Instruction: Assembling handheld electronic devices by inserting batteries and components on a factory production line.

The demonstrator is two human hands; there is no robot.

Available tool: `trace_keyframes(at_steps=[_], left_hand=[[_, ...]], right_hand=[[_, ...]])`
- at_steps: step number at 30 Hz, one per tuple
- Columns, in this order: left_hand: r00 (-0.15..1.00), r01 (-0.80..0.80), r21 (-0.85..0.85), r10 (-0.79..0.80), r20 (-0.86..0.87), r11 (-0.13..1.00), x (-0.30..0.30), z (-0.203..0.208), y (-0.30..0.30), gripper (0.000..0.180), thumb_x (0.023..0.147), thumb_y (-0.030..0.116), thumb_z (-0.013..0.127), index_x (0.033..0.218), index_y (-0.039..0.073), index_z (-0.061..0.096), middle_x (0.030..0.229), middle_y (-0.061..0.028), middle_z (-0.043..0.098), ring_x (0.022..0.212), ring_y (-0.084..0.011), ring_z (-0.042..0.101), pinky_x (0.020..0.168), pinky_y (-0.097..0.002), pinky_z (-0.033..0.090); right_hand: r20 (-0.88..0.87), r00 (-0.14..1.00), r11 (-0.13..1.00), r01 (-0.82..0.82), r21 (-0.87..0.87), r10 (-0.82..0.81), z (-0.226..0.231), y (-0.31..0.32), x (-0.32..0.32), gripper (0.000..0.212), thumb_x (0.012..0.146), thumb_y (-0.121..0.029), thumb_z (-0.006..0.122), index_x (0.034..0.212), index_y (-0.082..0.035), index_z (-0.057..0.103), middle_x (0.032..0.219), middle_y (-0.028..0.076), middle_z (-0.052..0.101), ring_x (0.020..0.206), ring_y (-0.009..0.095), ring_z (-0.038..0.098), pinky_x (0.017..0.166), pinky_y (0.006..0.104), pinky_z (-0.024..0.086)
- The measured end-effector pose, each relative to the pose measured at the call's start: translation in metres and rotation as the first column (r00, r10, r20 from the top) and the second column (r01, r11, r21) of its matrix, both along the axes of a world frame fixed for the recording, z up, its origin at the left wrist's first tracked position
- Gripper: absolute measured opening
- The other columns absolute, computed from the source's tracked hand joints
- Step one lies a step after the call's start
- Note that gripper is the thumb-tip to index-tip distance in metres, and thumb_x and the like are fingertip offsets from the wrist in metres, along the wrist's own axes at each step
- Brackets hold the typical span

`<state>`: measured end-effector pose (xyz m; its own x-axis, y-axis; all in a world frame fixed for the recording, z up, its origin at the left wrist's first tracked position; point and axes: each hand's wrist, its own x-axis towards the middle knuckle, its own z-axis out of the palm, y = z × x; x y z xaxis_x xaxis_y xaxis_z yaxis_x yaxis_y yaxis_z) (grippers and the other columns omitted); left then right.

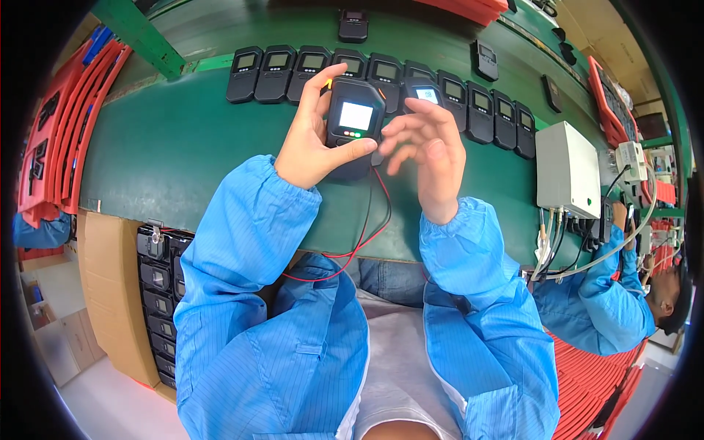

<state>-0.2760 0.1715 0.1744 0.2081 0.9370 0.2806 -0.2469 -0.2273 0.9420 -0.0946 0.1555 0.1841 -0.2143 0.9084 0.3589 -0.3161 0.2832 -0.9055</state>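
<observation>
My left hand (309,150) grips a black handheld device (357,117) by its sides, thumb along the lower front. Its small screen is lit white, with red and green lights beneath it. Just to the right, my right hand (434,150) has its fingers loosely bent and apart, with nothing visible in them; the fingertips look slightly blurred. A red and black wire pair (384,213) hangs from near the device's lower end toward my lap; where it attaches is hidden. Behind my right fingers another black device (427,94) also shows a lit screen.
A row of similar black devices (276,73) lines the green bench (147,158). At the right stand a white box (568,169) with cables and a co-worker in a blue sleeve (612,308). Red trays (55,139) lean at the left; below is a cardboard box (110,293) beside more devices.
</observation>
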Motion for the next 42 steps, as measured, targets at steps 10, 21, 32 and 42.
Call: trace_keyframes(at_steps=[10, 21, 32, 42], left_hand=[[0.985, -0.115, -0.077, 0.104, -0.139, 0.990, -0.029, 0.002, 0.013, 0.052, 0.079, 0.004, 0.072, 0.125, 0.006, 0.046, 0.106, -0.0085, 0.059, 0.097, -0.0156, 0.060, 0.083, -0.0292, 0.051], [0.516, -0.276, 0.281, 0.389, -0.763, 0.919, -0.065, -0.009, 0.026, 0.027, 0.084, 0.027, 0.068, 0.095, 0.004, 0.060, 0.088, -0.0079, 0.063, 0.071, -0.0167, 0.061, 0.064, -0.0312, 0.048], [0.397, -0.215, 0.019, 0.105, -0.912, 0.976, -0.075, -0.011, 0.023, 0.025, 0.086, 0.031, 0.064, 0.089, 0.007, 0.061, 0.062, -0.0064, 0.055, 0.059, -0.0205, 0.054, 0.057, -0.0360, 0.043], [0.280, -0.129, -0.062, -0.024, -0.960, 0.990, -0.063, -0.007, 0.017, 0.020, 0.086, 0.029, 0.065, 0.085, 0.010, 0.060, 0.055, -0.0034, 0.054, 0.057, -0.0200, 0.056, 0.055, -0.0358, 0.043]], right_hand=[[0.489, 0.773, 0.905, 0.414, 0.096, -0.405, 0.007, 0.040, 0.035, 0.034, 0.087, -0.022, 0.065, 0.114, -0.002, 0.059, 0.098, 0.007, 0.060, 0.081, 0.013, 0.054, 0.062, 0.0227, 0.044], [0.657, 0.456, 0.800, 0.341, 0.494, -0.600, -0.009, 0.048, 0.038, 0.031, 0.082, -0.017, 0.068, 0.110, -0.008, 0.063, 0.108, 0.005, 0.056, 0.098, 0.017, 0.051, 0.083, 0.0296, 0.042], [0.621, 0.551, 0.825, 0.283, 0.490, -0.558, -0.014, 0.040, 0.026, 0.024, 0.082, -0.009, 0.066, 0.106, -0.007, 0.064, 0.112, 0.009, 0.057, 0.107, 0.024, 0.053, 0.092, 0.0331, 0.042], [0.626, 0.580, 0.844, 0.239, 0.481, -0.521, -0.016, 0.035, 0.018, 0.026, 0.081, -0.011, 0.067, 0.107, -0.008, 0.063, 0.113, 0.010, 0.058, 0.110, 0.026, 0.052, 0.094, 0.0358, 0.041]])
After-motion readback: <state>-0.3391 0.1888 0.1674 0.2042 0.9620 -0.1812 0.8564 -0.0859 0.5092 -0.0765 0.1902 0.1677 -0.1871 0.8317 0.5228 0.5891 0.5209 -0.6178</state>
